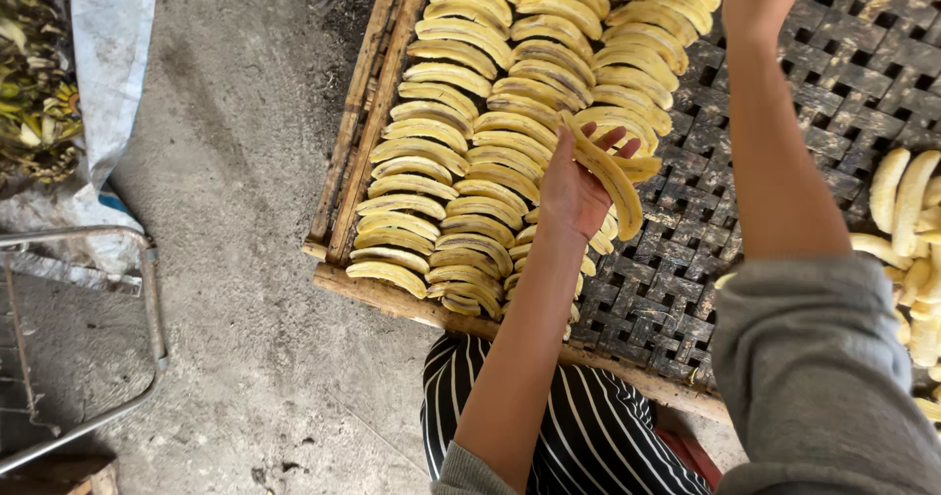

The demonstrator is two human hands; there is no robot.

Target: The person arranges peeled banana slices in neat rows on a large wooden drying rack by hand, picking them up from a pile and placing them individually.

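Note:
My left hand (571,186) holds a few long yellow banana slices (610,178) over a woven lattice tray (755,142) with a wooden frame. Rows of overlapping peeled banana slices (461,132) cover the tray's left part. My right hand (760,0) reaches to the top of the frame and touches slices in the far row (667,15); its fingers are partly cut off by the frame's edge. A heap of loose peeled banana pieces (912,250) lies on the tray at the right.
Bare concrete floor (245,211) lies left of the tray. A pile of banana peels (34,83) rests on a white sack at top left. A metal frame (147,299) stands at lower left. Striped trousers (598,426) show below.

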